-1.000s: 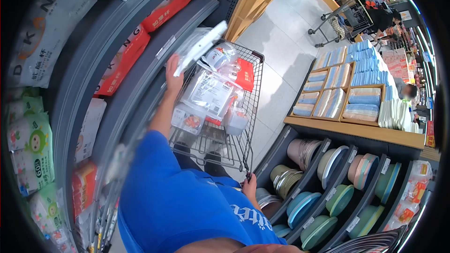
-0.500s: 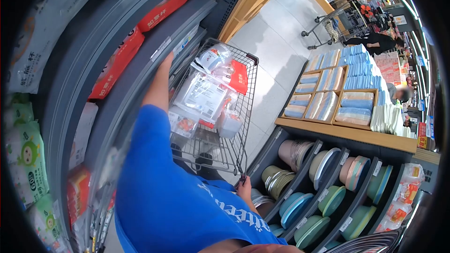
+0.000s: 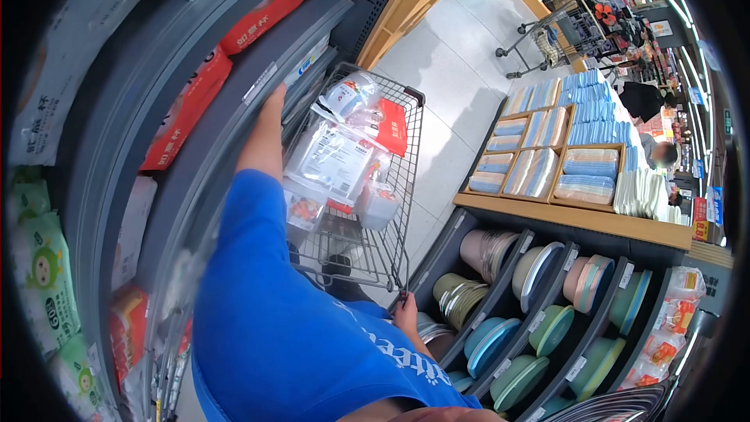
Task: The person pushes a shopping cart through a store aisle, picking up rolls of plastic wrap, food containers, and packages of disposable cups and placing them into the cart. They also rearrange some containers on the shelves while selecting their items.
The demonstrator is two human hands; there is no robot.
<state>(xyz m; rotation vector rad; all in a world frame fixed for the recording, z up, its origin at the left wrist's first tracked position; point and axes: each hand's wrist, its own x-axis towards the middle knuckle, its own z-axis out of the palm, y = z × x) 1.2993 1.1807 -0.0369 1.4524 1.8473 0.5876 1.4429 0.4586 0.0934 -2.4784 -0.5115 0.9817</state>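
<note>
My right hand (image 3: 405, 314) is wrapped round the handle of a wire shopping cart (image 3: 373, 254), at the cart's near corner. The cart holds clear-wrapped packs (image 3: 333, 158), a red packet (image 3: 392, 126) and a clear tub (image 3: 378, 205). My left arm reaches forward over the left side of the cart, and my left hand (image 3: 275, 98) is at the edge of a grey shelf (image 3: 254, 87), by a price label. The fingers of that hand are hidden, so what it touches or holds cannot be made out.
Shelves with red packs (image 3: 187, 113) and green packs (image 3: 47, 277) line the left. On the right are a rack of bowls (image 3: 488, 344) and folded towels (image 3: 539, 129) in wooden trays. Another cart (image 3: 562, 35) and a person in black (image 3: 642, 100) are farther off.
The view has shifted slightly. The distant person in black appears farther right and more upright. My two hands keep nearly the same places, one at the shelf edge, one on the cart handle.
</note>
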